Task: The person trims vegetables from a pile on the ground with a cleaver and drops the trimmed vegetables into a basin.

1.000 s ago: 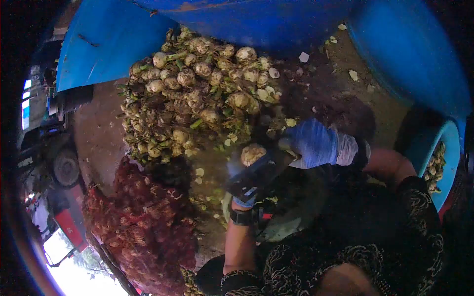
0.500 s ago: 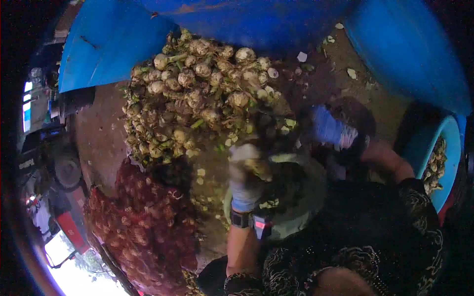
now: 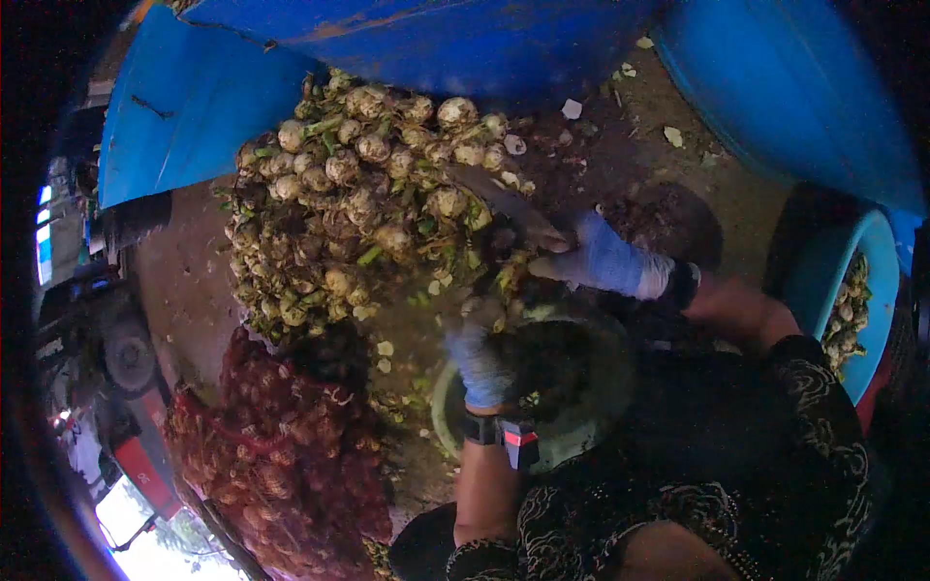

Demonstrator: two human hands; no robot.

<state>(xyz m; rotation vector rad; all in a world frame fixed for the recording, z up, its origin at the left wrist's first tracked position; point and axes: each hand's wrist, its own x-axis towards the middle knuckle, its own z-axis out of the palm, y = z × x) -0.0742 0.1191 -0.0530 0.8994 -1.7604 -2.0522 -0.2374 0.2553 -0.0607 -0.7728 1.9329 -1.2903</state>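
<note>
My right hand [image 3: 605,259], in a blue and white glove, is closed around a broad-bladed knife [image 3: 504,205]. The blade points up and left over the edge of a pile of pale, dirt-covered root bulbs [image 3: 358,174] with green stalks. My left hand [image 3: 480,363], gloved in blue with a dark watch at the wrist, is just below the pile, beside the rim of a round pale-green tub [image 3: 572,450]. Its fingers are blurred, and whether they hold anything is unclear. The tub's inside is dark, with a few light scraps visible.
A red mesh sack [image 3: 281,455] of bulbs lies at lower left. Large blue barrels [image 3: 194,107] border the pile at the top and upper right. A light-blue bucket [image 3: 882,310] of bulbs is at the right. Pale trimmings [image 3: 673,137] litter the ground.
A pale bulb seen in my left hand a second ago is no longer distinguishable. My right hand moved right, then back left, and the blade now reaches over the pile's edge. The view has shifted slightly.
</note>
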